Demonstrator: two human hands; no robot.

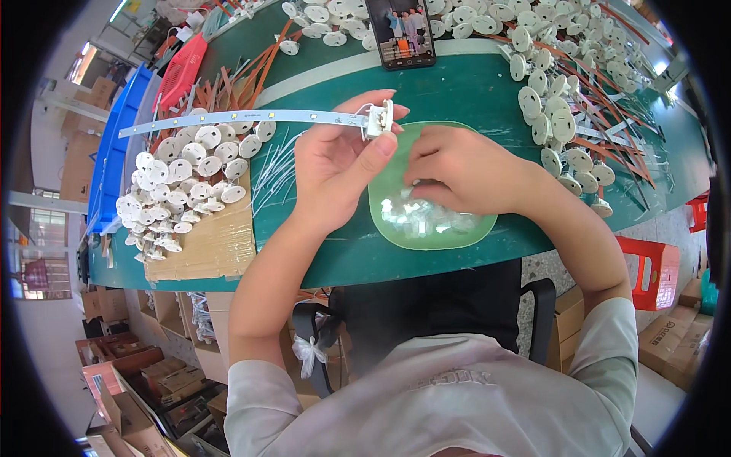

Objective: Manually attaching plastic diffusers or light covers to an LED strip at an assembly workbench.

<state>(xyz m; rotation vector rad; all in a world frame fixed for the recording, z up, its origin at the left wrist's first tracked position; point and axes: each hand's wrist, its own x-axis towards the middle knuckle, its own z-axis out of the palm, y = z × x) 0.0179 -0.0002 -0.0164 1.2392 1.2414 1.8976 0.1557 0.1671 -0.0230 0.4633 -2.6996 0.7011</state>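
Green bench (457, 99) with a pale stripe, set in a workshop with cartons on the floor at 7 o'clock. 1 strip (228, 118) with a white clip (378, 119) is pinched between the left hand's (335, 164) thumb and fingers. The right hand (457, 167), fingers curled together, reaches into 1 green tray (381, 209) of clear parts. 1 phone (400, 30) lies at 12 o'clock; white discs (183, 179) pile at 9 and 2.

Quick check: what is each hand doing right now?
Left hand: closed on long white LED strip, at its white end connector.
Right hand: fingers curled into green plastic tray; grip unclear.
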